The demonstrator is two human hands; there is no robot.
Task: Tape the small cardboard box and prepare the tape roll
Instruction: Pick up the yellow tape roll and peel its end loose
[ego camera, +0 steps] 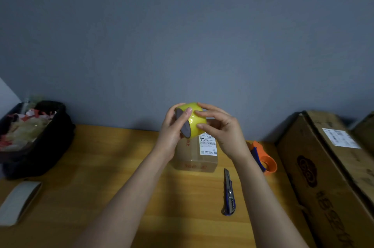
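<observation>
A yellow tape roll (197, 124) is held in the air above the wooden table (101, 176), its grey core facing left. My left hand (172, 128) grips it from the left, with the thumb across the core opening. My right hand (220, 126) touches its outer yellow surface with the fingertips. Below and behind the roll sits the small cardboard box (195, 156) with a white shipping label on top, partly hidden by my hands.
A blue utility knife (229, 193) lies right of the box. An orange tape dispenser (263, 158) stands further right, beside large cardboard boxes (327, 176). A black bin full of scraps (30, 136) is at the left, and an empty cardboard tape core (18, 202) lies near it.
</observation>
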